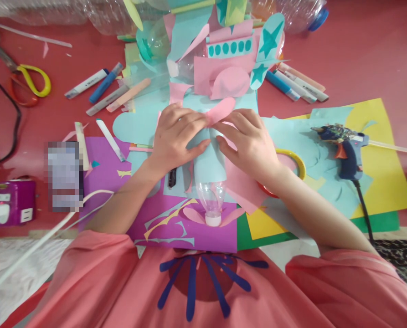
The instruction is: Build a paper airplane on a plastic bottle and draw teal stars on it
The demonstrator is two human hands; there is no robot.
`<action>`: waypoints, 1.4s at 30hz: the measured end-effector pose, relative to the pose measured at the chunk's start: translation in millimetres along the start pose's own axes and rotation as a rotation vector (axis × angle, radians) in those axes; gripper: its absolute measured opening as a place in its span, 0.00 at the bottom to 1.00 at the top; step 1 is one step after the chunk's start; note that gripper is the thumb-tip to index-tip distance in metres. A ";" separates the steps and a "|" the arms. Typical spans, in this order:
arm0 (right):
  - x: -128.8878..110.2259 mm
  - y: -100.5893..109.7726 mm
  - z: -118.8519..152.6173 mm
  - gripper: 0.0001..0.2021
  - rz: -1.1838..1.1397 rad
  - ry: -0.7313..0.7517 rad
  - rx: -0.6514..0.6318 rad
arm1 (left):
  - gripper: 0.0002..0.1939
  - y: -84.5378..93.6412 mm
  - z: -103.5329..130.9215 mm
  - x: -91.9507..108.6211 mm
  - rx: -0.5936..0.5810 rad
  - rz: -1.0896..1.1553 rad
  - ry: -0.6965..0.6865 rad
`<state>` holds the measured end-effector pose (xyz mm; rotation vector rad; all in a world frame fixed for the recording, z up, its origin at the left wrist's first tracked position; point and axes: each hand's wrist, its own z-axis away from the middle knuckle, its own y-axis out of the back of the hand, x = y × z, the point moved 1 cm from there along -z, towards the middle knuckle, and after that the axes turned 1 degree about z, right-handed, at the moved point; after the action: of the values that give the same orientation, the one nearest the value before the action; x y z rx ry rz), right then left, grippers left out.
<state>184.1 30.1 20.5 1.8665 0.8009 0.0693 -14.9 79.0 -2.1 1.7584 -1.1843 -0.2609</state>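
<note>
A small clear plastic bottle (210,193) wrapped in light-blue paper (209,161) lies with its white cap (213,219) toward me. My left hand (179,134) is closed over the bottle's left side, its fingertips at the far end. A rounded pink paper strip (224,109) sticks out there, between both hands' fingertips. With bent fingers, my right hand (249,141) grips this strip from the right, thumb close to the blue wrap. Beneath the cap lie curved pink paper pieces (193,216). My fingers hide where strip and bottle meet.
A hot glue gun (352,155) rests on paper sheets at right. Yellow-handled scissors (297,164) lie partly under my right forearm; another pair of scissors (32,79) is far left. Markers (105,84), a decorated paper-covered bottle (224,68), a phone (64,175) and a purple power adapter (13,200) surround the work.
</note>
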 end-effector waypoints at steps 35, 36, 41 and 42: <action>-0.2 0.5 -2.6 0.14 -0.059 -0.038 -0.019 | 0.33 1.4 -1.3 3.3 -0.048 0.085 0.163; 0.8 0.8 -2.8 0.13 -0.070 -0.048 -0.021 | 0.32 2.2 -2.9 4.8 -0.064 0.091 0.167; 1.0 8.0 4.4 0.16 -0.144 -0.101 -0.016 | 0.26 10.8 -3.5 16.3 -0.019 0.052 0.123; -0.7 8.9 8.6 0.17 -0.168 -0.121 -0.011 | 0.24 13.0 -1.3 19.7 0.004 0.052 0.106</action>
<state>191.4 20.8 24.4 1.7680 0.8683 -0.1433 -11.9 63.1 15.0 1.7211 -1.1533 -0.1330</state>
